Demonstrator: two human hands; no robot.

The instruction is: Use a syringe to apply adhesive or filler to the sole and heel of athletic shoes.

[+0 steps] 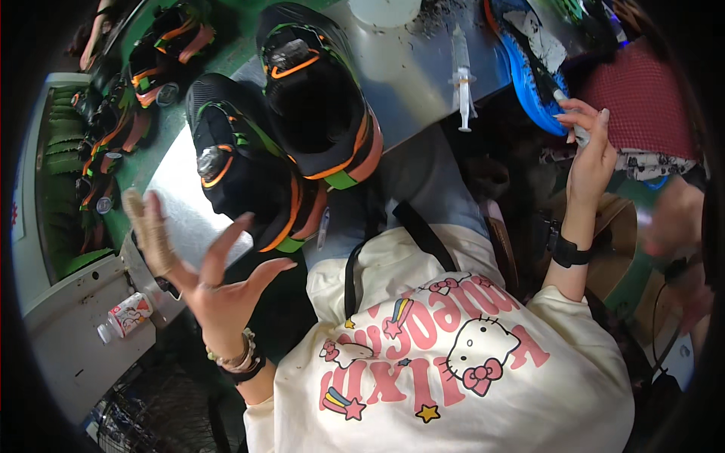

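My left hand [204, 275] hovers open, palm up and fingers spread, one finger wrapped in tan tape, just left of two black shoes. The nearer black shoe [242, 170] and the farther one [317, 90] have orange and green trim and stand on a grey metal tabletop [411, 68]. My right hand [590, 151] is raised at the right, fingers pinched on a small white tool [568, 109] whose tip touches a blue shoe sole [529, 72]. A black band sits on that wrist. My cream printed shirt fills the lower middle.
A white syringe [463, 72] lies on the tabletop beside a round white container [385, 11]. Several more black-and-orange shoes [113, 132] lie on a green belt at the left. A small bottle [124, 317] rests on a white ledge. Dark red fabric [642, 98] is at the right.
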